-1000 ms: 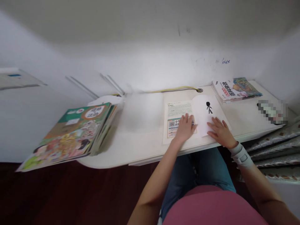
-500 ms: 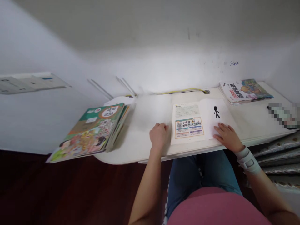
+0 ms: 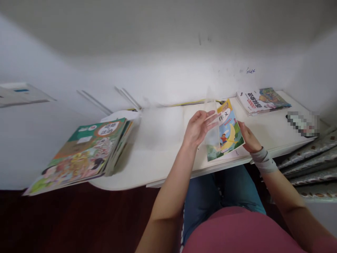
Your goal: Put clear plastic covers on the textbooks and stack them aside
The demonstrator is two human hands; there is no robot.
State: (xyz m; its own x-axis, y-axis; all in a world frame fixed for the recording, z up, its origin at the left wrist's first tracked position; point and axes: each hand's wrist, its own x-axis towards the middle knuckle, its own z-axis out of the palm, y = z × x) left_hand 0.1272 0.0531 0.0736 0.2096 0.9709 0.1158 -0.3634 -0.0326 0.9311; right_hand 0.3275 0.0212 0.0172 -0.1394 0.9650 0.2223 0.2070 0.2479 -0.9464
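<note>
My right hand (image 3: 249, 138) grips the right edge of a thin book (image 3: 228, 131), thumb in front of the cover. The book stands tilted above the table, its colourful cover showing a yellow moon and a small figure. At its left side my left hand (image 3: 198, 127) has its fingers, partly apart, on a flap of clear plastic book cover (image 3: 215, 140). That film overlaps the left part of the book. Another translucent sheet (image 3: 163, 128) lies flat on the table left of my hand. A grey wristband (image 3: 264, 160) is around my right wrist.
A stack of schoolbooks (image 3: 81, 151) sits at the left, overhanging the edge of the white table (image 3: 137, 172). Several books (image 3: 263, 102) lie at the back right, near a blurred-out phone-like object (image 3: 301, 124). A yellow cable (image 3: 184, 103) runs along the wall.
The open book that lay flat has been lifted and closed, its cover now facing me. My left hand has moved right to the plastic flap; my right hand now grips the book's edge.
</note>
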